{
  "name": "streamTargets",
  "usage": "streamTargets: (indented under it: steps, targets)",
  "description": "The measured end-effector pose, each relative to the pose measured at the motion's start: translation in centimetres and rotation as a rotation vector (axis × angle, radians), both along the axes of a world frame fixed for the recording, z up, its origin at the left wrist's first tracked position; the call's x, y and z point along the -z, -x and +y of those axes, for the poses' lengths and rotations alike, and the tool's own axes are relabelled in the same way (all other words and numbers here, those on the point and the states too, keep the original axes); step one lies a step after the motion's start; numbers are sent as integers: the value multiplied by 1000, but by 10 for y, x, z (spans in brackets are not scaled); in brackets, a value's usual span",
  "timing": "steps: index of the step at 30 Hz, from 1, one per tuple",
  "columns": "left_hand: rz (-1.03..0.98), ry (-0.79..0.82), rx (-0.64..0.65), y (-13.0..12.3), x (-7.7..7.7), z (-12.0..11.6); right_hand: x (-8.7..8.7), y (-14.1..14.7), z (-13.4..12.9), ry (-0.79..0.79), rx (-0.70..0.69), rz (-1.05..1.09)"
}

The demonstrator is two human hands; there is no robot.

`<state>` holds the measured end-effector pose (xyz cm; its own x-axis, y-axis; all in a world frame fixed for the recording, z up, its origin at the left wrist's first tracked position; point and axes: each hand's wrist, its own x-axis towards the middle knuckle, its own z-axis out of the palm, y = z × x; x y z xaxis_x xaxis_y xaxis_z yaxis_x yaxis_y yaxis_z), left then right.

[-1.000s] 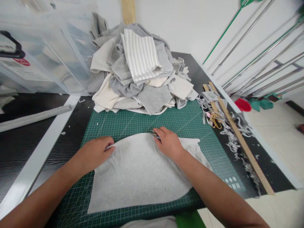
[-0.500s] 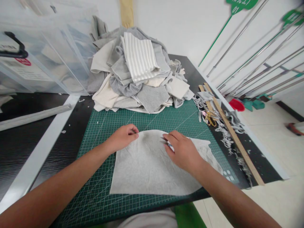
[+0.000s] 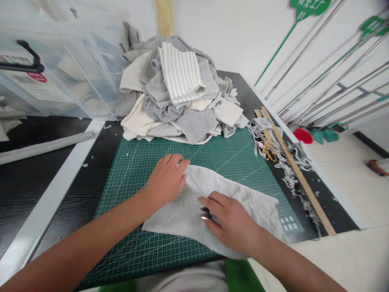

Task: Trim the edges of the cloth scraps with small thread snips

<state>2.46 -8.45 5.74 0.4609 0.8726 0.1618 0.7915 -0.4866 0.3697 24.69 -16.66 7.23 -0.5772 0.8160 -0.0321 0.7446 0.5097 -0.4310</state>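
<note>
A light grey piece of cloth point(image 3: 243, 192), slightly wrinkled, lies on the green cutting mat point(image 3: 121, 251). My left hand point(image 3: 168, 178) is closed on its upper left edge, and the thumb is partly hidden. Over the middle of the cloth is my right hand point(image 3: 227, 219), fingers closed around small metal thread snips point(image 3: 206, 215). Their blades point left from between thumb and fingers, while the rest is hidden in the palm.
Behind the mat rises a heap of grey, cream and striped cloths point(image 3: 182, 97). Gold-handled scissors point(image 3: 268, 153), fabric scraps and wooden strips point(image 3: 299, 174) lie along the right. Clear plastic bins point(image 3: 60, 73) stand at left, near a pale roll point(image 3: 48, 147). Poles lean on the wall.
The cloth has turned and its near edge has shifted up at the left. My left hand has moved slightly right. My right hand, still holding the snips, has come nearer to me.
</note>
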Motion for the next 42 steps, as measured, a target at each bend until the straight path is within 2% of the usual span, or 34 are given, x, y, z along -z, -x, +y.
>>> streamTargets:
  steps: [2,4,7,10,13,15,16,18,22,25,27,29,30,34,38,42]
  targets:
    - [47,-30,94,5,-4,-36,-2,-17,7,-35,105,39]
    - [61,20,194,13,1,-72,-2,-34,13,-42,186,111]
    - [107,26,276,25,15,-107,1,-53,13,102,237,269]
    - [95,37,278,37,26,-114,6,-63,9,277,278,532]
    - [27,93,243,49,25,-107,10,-70,5,439,421,888]
    - [1,130,233,56,20,-101,11,-75,5,473,534,1017]
    - [5,139,230,59,17,-99,12,-78,6,433,578,1013]
    - [30,129,208,63,12,-96,12,-84,8,268,625,842]
    - [41,31,123,58,4,-105,19,-91,10,-44,530,191]
    - [71,-18,179,46,7,-115,29,-93,9,-76,462,-132]
    - [114,-19,245,40,13,-116,35,-96,7,-60,449,-267]
    - [140,1,291,41,18,-109,38,-100,4,-50,451,-358]
    - [135,21,271,42,18,-102,38,-103,2,-39,448,-391]
    - [147,162,227,52,11,-61,28,-103,-6,32,409,-449]
    - [236,100,117,52,8,-23,13,-87,-13,83,347,-463]
    - [315,15,-21,46,14,-11,6,-73,-18,126,329,-427]
